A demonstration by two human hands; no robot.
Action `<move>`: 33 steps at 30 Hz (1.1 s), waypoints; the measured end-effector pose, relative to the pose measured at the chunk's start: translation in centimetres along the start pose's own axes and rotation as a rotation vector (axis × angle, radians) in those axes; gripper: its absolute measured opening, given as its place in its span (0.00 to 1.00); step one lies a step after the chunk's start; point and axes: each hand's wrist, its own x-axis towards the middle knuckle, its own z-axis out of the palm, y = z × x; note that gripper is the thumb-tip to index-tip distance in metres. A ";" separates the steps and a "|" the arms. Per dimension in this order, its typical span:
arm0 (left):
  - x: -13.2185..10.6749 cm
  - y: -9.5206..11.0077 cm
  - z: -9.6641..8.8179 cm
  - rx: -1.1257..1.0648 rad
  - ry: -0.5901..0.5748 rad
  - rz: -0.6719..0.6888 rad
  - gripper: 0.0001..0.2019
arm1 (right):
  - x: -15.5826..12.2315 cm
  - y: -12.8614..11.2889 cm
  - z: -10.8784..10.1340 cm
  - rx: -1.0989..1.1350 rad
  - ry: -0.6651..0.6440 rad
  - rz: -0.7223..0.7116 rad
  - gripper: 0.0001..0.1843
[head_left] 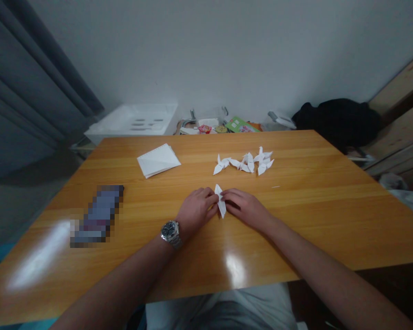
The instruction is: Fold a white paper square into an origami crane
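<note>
Between my two hands is a small piece of folded white paper (220, 207), long and narrow with pointed ends. My left hand (198, 206), with a metal watch (170, 232) on its wrist, pinches it from the left side. From the right, the fingers of my right hand (245, 207) close on its other edge. The paper's middle is partly hidden by my fingertips. Beyond my hands lie several folded white paper pieces (249, 161) with pointed tips, bunched in a row.
A stack of white paper sheets (159, 160) lies at the back left of the wooden table (316, 211). A blurred-out phone-like device (99, 213) rests on the left. Behind the table stand a white plastic tray (134, 120), assorted small items and a black cloth heap (337, 120).
</note>
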 end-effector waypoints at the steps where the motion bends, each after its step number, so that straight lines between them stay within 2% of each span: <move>1: 0.0 0.0 0.0 -0.003 0.003 -0.001 0.08 | 0.0 -0.1 0.0 -0.013 -0.009 -0.007 0.10; 13: 0.2 0.0 0.0 -0.004 0.017 -0.035 0.06 | 0.2 0.1 0.1 -0.003 -0.008 0.020 0.05; 21: 0.3 -0.4 0.7 -0.164 0.108 -0.040 0.08 | 0.5 0.0 0.2 0.080 0.057 0.050 0.05; 33: 0.7 -0.4 1.2 -0.255 0.123 -0.083 0.05 | 1.0 0.3 0.6 0.106 0.062 0.109 0.03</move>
